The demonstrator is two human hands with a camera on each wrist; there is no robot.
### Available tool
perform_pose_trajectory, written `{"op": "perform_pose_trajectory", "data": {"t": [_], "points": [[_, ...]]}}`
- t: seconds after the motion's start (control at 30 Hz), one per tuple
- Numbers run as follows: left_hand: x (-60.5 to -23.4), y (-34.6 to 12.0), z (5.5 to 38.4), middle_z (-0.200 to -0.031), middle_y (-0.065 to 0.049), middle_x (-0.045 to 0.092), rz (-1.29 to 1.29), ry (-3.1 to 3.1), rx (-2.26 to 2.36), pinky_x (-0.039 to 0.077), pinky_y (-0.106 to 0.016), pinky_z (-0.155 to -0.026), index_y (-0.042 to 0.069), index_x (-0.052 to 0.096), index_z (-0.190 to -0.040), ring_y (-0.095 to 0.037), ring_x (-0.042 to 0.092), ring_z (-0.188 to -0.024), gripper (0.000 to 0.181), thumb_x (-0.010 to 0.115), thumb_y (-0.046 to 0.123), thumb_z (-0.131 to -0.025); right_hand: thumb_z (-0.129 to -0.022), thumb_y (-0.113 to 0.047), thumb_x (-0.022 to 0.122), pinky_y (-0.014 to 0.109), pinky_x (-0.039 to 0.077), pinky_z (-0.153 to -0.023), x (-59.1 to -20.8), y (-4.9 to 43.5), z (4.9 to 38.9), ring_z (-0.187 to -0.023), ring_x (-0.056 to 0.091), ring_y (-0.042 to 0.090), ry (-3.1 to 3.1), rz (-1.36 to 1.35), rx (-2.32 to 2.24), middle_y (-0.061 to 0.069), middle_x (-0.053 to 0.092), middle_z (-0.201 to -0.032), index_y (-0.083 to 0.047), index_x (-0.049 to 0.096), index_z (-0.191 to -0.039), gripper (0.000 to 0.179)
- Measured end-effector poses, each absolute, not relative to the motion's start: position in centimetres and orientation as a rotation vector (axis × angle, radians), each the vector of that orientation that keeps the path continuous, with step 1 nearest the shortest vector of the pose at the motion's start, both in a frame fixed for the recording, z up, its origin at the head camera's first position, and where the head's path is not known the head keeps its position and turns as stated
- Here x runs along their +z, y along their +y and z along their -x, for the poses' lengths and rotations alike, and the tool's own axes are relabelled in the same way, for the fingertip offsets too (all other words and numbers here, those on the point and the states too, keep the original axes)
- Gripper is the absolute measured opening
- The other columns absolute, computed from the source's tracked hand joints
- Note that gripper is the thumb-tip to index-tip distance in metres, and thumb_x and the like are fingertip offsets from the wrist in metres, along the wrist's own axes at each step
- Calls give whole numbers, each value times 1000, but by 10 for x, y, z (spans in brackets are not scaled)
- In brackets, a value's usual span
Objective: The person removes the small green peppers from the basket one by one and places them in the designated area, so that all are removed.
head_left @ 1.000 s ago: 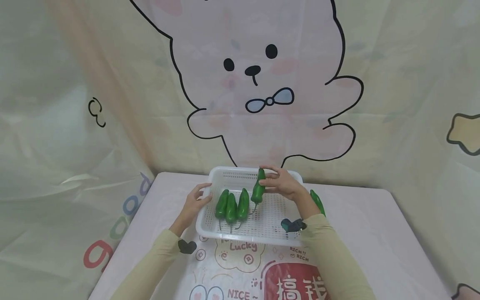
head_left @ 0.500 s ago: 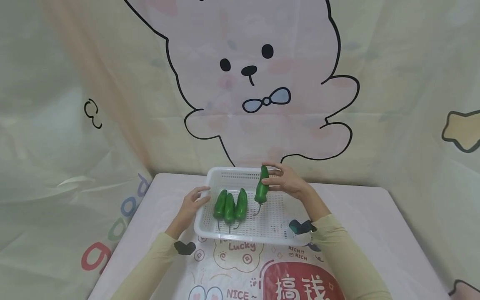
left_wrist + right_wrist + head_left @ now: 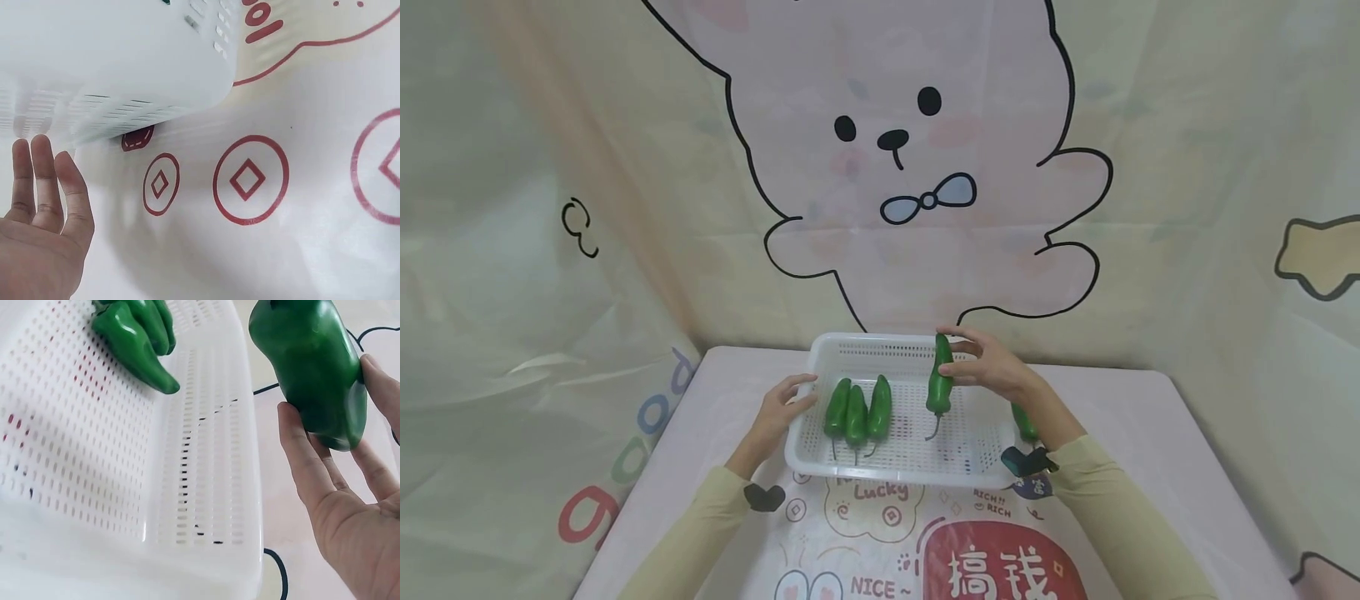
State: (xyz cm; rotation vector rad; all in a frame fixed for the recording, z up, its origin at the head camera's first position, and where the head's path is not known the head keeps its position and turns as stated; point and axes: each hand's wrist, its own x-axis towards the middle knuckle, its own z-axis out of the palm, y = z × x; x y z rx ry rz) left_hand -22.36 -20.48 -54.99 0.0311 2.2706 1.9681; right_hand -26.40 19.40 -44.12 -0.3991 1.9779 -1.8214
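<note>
My right hand [image 3: 992, 367] pinches a green chili pepper [image 3: 939, 387] between thumb and fingers, above the right part of a white plastic basket [image 3: 895, 478]. The pepper's stem points down toward me; in the right wrist view the pepper [image 3: 315, 369] looms beside the basket rim [image 3: 253, 456]. Three more green peppers [image 3: 856, 417] lie side by side in the left half of the basket. At the basket's left side is my left hand [image 3: 775, 412], fingers loosely extended. The left wrist view has those fingertips [image 3: 42, 150] at the slatted wall [image 3: 125, 106]; contact is hard to judge.
Another green pepper [image 3: 1024, 423] lies right of the basket, partly hidden by my right forearm. Under everything is a white table cover [image 3: 1120, 467] with printed red lettering and drawings. A cartoon-printed sheet [image 3: 910, 250] hangs behind the table.
My right hand has moved to the right with the pepper, away from the other three in the basket. My left hand stays by the basket's left side. The view has drifted slightly.
</note>
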Motion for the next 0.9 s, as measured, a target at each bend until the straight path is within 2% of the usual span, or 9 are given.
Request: {"op": "perform_pose_trajectory", "data": {"t": [0.4,0.67,0.83,0.9], "points": [[-548,-203,222,-146,-25,48,-7,2315,1925,61,-46,-86,13,53,-143,-44,60,-118,49,68,27,-100,-90,-12,80,48,54,-98,-452,226,255,-118,61,36,2094,404,-1759,21,47,-144,-19,40,-156,77],[-535,-200,217,-146,-32,44,-17,2255,1939,56,-57,-91,5,49,-147,-52,55,-121,48,64,17,-102,-92,-11,78,50,54,-98,-457,248,252,-123,56,40,2130,422,-1773,23,45,-145,-19,39,-156,76],[-514,-197,208,-143,-33,46,-46,2257,1923,56,-56,-91,2,48,-146,-51,56,-119,47,62,14,-103,-93,-11,77,46,55,-97,-458,262,247,-121,58,38,2142,404,-1789,23,45,-144,-19,40,-156,74],[-522,-199,211,-145,-33,45,-42,2265,1921,56,-56,-91,3,48,-147,-51,56,-120,49,63,17,-102,-93,-10,76,45,55,-96,-457,269,245,-118,60,37,2145,392,-1796,23,45,-143,-18,39,-156,73]]}}
